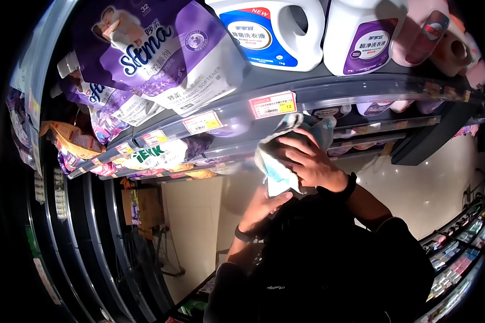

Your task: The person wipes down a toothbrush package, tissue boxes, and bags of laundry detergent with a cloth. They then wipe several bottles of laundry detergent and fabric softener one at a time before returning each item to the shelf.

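A crumpled light-blue and white cloth (272,156) hangs bunched in front of the shelf edge. My right hand (315,167) lies over its right side with the fingers curled into the folds. Just below, my left hand (263,206) is at the cloth's lower corner, its thumb along the bottom edge and its other fingers partly hidden. Right above the cloth, a price tag (274,105) sits in the clear shelf strip.
White detergent bottles (275,35) and purple fabric softener pouches (161,54) stand on the top shelf. Pink bottles (423,32) are at the right. More packs (156,156) fill the shelf below. A cardboard box (141,207) is by a shelf at lower left. Another stocked shelf (452,264) is at lower right.
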